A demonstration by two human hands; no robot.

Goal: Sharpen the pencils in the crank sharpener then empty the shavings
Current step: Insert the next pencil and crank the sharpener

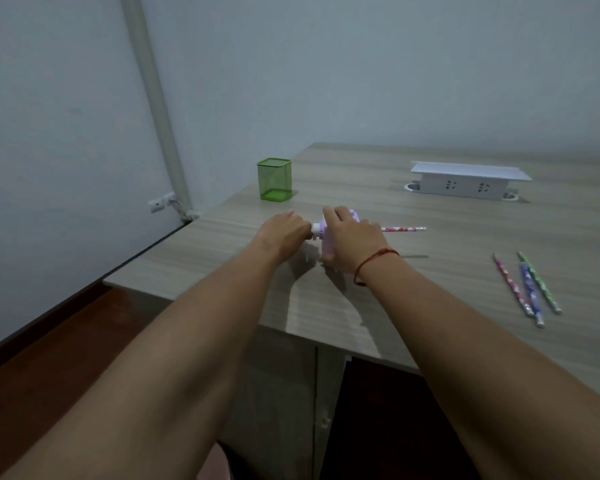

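A purple crank sharpener (327, 237) stands on the wooden table (430, 216) near its left edge. My right hand (352, 242) lies over its top and grips the body, hiding most of it. My left hand (286, 232) is curled round the white crank on the sharpener's left side. A pink patterned pencil (404, 229) sticks out level from the sharpener's right side. Three more pencils, pink (511, 285), blue (530, 292) and green (538, 281), lie together on the table to the right.
A green mesh pencil cup (274, 180) stands behind the sharpener at the table's left edge. A white power socket box (465, 181) sits at the back right. The table's front edge (291, 323) runs under my forearms, and a wall rises behind and to the left.
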